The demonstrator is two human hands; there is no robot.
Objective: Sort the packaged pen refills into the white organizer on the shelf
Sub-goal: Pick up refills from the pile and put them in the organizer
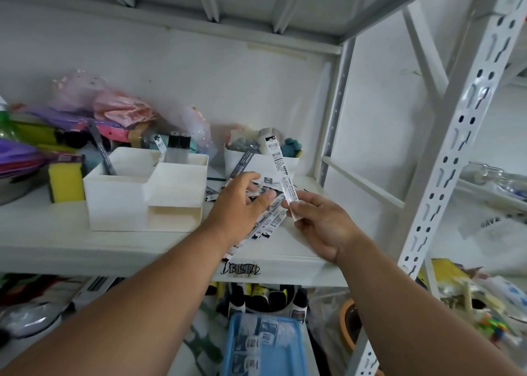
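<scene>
shelf edge, refill pile beside organizer

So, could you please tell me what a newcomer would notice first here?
Probably the right hand pinching a packaged pen refill upright at centre. The left hand hovers over loose refill packs scattered on the shelf, right of the white organizer.

On the white metal shelf the white plastic compartment organizer stands left of a heap of clear-packaged pen refills. A yellow sponge block sits just left of the organizer; a small white tub stands behind the heap.
</scene>
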